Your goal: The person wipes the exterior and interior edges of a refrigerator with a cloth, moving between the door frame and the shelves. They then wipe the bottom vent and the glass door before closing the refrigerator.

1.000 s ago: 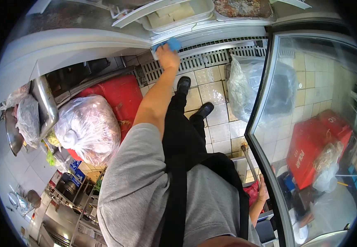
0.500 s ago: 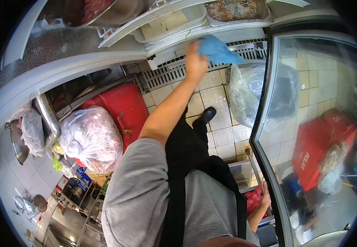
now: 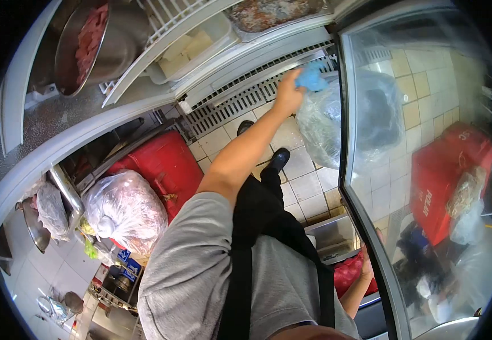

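Note:
My left hand [image 3: 289, 93] is closed around a crumpled blue cloth [image 3: 312, 77]. It reaches out over the slotted grille [image 3: 212, 113] below the open fridge, close to the door's hinge side. A large clear plastic bag [image 3: 321, 130] lies on the floor just beyond the cloth. My right hand [image 3: 366, 265] is low on the right, at the edge of the glass fridge door [image 3: 365, 215]. Its fingers appear curled on the door frame, partly hidden by it. Below that hand sits a red bag [image 3: 348, 275].
Fridge shelves hold a metal bowl of raw meat [image 3: 90, 48], a plastic tub [image 3: 192, 48] and a soiled metal tray [image 3: 274, 14]. To the left, a full clear bag [image 3: 124, 209] rests against a red cooler [image 3: 166, 164]. Another red cooler [image 3: 447, 175] shows in the door glass.
My left hand and the blue cloth have moved right and slightly down toward the door. The cloth is more bunched up. My view has shifted, showing more of the meat bowl. My right hand stays at the door.

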Motion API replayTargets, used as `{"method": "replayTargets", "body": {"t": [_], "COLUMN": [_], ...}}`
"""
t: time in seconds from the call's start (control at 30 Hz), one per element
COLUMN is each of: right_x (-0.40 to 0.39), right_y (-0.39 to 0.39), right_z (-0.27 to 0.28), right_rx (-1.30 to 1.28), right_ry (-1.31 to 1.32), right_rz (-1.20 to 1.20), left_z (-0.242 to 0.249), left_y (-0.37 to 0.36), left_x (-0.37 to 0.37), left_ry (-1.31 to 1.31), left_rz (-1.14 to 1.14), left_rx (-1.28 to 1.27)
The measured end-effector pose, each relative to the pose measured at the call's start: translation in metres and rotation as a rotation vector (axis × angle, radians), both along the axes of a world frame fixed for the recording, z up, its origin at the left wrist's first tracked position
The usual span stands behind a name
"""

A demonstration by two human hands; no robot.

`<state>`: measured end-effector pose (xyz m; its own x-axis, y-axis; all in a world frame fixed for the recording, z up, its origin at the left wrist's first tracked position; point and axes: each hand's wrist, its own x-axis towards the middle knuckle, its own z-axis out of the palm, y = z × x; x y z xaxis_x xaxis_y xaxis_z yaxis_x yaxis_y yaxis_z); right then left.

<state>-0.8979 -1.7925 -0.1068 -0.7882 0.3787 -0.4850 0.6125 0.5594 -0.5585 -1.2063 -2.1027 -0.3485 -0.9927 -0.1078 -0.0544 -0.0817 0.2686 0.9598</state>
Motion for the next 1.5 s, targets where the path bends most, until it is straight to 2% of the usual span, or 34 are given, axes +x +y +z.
{"method": "replayTargets", "body": {"t": [0.1,0.17,0.2,0.23,0.3,0.33,0.37,0.43,0.53,0.6,0.63,0.7,0.73,0.8,0.83,0.93,1.03,1.1,1.2,1.27,1.3,1.4,1.47,1.5], "right_x": [0.007,-0.006,-0.011,-0.007,-0.001,-0.002,-0.006,-0.009,-0.005,-0.014,-0.016,-0.014,-0.012,-0.009,-0.008,0.001,-0.013,-0.024,-0.024,-0.021,-0.019,-0.037,-0.041,-0.041], "right_y": [0.010,0.004,0.003,0.009,0.022,0.023,0.021,0.023,0.028,0.024,0.020,0.011,0.009,0.006,0.006,0.022,0.021,0.021,0.034,0.046,0.053,0.052,0.057,0.059], "right_z": [-0.008,0.001,0.005,0.001,-0.010,-0.010,-0.007,-0.008,-0.010,-0.004,-0.002,-0.005,-0.010,-0.025,-0.031,-0.039,-0.033,-0.032,-0.040,-0.040,-0.042,-0.037,-0.038,-0.036], "right_rx": [-0.104,-0.252,-0.325,-0.247,-0.087,-0.105,-0.124,-0.162,-0.233,-0.303,-0.251,-0.133,-0.067,-0.138,-0.171,-0.167,-0.125,-0.101,-0.090,-0.060,0.015,-0.055,-0.049,-0.044], "right_ry": [0.077,0.052,0.041,0.070,0.127,0.114,0.100,0.103,0.111,0.081,0.098,0.165,0.212,0.347,0.417,0.263,0.201,0.296,0.364,0.326,0.334,0.345,0.340,0.334], "right_rz": [-0.046,-0.177,-0.240,-0.157,0.012,-0.015,-0.040,-0.081,-0.193,-0.319,-0.380,-0.440,-0.437,-0.610,-0.698,-0.810,-0.933,-0.918,-0.896,-0.922,-0.856,-0.929,-0.919,-0.915], "left_z": [0.014,-0.014,-0.002,-0.021,-0.029,-0.033,-0.059,-0.053,-0.028,-0.005,0.005,0.018,0.021,0.019,-0.008,-0.073,-0.047,-0.047,-0.066,-0.062,-0.060,-0.033,-0.017,-0.012], "left_y": [-0.047,-0.082,-0.083,-0.092,-0.075,-0.068,-0.048,-0.017,0.014,0.014,0.010,-0.014,-0.023,-0.038,-0.043,-0.034,-0.001,0.022,0.074,0.067,0.059,0.023,-0.007,-0.020], "left_x": [0.008,-0.006,-0.019,-0.039,-0.066,-0.074,-0.075,-0.069,-0.069,-0.056,-0.052,-0.048,-0.050,-0.055,-0.057,-0.065,-0.103,-0.141,-0.165,-0.171,-0.171,-0.156,-0.136,-0.126], "left_ry": [-0.031,0.009,0.050,0.058,-0.024,-0.072,0.170,0.161,-0.002,-0.005,-0.002,0.141,0.126,0.095,0.063,0.016,0.053,0.048,0.221,0.152,0.114,0.063,-0.113,-0.102], "left_rz": [0.286,0.454,0.563,0.669,0.658,0.654,0.742,0.329,0.061,0.204,0.277,0.352,0.296,0.178,0.067,-0.117,-0.367,-0.523,-0.358,-0.522,-0.608,-0.749,-0.774,-0.760], "left_rx": [-0.071,-0.074,-0.196,-0.393,-0.427,-0.450,-0.641,-0.585,-0.196,-0.103,-0.058,-0.153,-0.272,-0.509,-0.647,-0.700,-0.794,-0.826,-0.886,-0.944,-0.974,-0.992,-1.028,-1.077]}}
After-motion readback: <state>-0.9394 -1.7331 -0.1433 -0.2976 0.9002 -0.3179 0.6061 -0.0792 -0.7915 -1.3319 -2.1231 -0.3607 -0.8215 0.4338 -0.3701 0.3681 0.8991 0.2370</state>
